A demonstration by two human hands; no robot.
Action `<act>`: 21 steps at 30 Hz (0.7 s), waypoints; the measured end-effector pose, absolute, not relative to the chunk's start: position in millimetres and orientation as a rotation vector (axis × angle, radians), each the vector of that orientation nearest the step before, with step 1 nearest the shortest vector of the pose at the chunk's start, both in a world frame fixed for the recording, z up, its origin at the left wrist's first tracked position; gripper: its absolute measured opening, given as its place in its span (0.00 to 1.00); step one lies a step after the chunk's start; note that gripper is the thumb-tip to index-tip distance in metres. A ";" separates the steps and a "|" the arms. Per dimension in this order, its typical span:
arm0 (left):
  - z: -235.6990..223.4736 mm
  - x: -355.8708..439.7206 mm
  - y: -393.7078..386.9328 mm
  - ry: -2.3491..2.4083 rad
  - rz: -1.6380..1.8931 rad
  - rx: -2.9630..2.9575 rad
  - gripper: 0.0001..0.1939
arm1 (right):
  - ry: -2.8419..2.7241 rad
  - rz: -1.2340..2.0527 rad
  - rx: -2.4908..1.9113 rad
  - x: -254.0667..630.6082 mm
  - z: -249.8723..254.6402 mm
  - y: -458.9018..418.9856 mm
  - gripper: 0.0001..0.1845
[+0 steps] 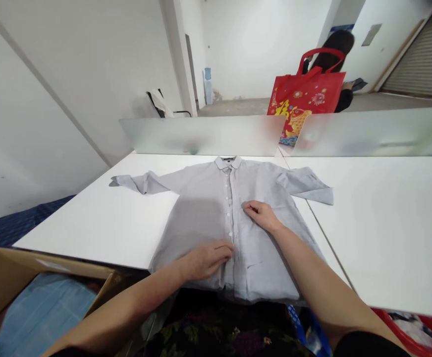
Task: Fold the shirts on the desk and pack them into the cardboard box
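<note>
A light grey button-up shirt (201, 218) lies front up on the white table, its collar at the far side and its sleeves spread outward. White buttons run down the placket, and the two front edges lie side by side. My left hand (210, 259) is on the lower front by the button edge, its bent fingers closed on the cloth. Higher up, on the other front panel, my right hand (261, 215) pinches a bit of the shirt between thumb and fingers. The fingertips of the left hand are partly hidden. The hem hangs at the table's near edge.
Blue clothing (48, 310) fills a cardboard box (6, 270) at lower left. Frosted panels (208, 135) line the table's (394, 233) far edge, with a red bag (305, 94) hanging there. A person (337, 52) is beyond. A red container (394, 327) with cloth is at lower right.
</note>
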State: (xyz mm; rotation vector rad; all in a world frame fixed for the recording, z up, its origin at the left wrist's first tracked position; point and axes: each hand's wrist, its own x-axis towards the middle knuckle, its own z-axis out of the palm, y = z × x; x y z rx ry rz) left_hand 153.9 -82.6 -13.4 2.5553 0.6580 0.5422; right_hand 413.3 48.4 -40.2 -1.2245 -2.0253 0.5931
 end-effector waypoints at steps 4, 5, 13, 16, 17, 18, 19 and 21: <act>-11.9 155.3 -66.4 0.623 0.574 2.597 0.13 | -2.028 0.585 -1.247 411.6 -35.5 45.9 0.14; -12.1 157.6 -53.9 0.701 0.619 2.600 0.12 | -2.029 0.581 -1.254 411.1 -34.6 45.4 0.14; -13.0 183.3 101.7 1.704 0.579 2.441 0.15 | -2.015 0.623 -1.285 414.8 -35.8 45.0 0.14; -15.1 193.7 131.1 1.847 0.607 2.365 0.09 | -2.012 0.640 -1.291 415.4 -35.7 45.0 0.15; -16.3 197.9 135.3 1.885 0.611 2.343 0.10 | -2.009 0.642 -1.298 415.0 -34.9 44.6 0.15; -17.7 202.4 137.4 1.913 0.614 2.326 0.11 | -2.005 0.646 -1.309 414.4 -33.9 44.0 0.15; -18.9 207.1 137.9 1.936 0.620 2.313 0.13 | -2.003 0.651 -1.321 413.8 -32.6 43.4 0.15; -20.9 215.8 136.5 1.991 0.630 2.287 0.15 | -1.996 0.657 -1.341 412.5 -30.2 42.1 0.15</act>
